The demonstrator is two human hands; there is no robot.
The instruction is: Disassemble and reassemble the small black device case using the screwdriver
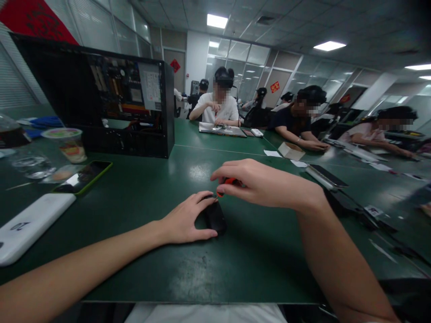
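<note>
Flat on the green table (256, 269) lies a small black device (216, 218), box-like with rounded corners; its exact kind is unclear. My left hand (188, 217) grips it from the left, thumb on the near end and fingers at the far end. A screwdriver (232, 181) with an orange-red handle is in my right hand (251, 181), held just above the device's far end. Its thin shaft slants down to that end, close to my left fingertips. Whether the tip sits in a screw is too small to see.
A computer case (168, 110) with its side off stands back left. Nearer are a plastic cup (69, 146), a bottle (27, 154), a green-edged phone (85, 176) and a white power bank (33, 226). A dark-topped device (325, 176) and cables lie right. Several people work beyond.
</note>
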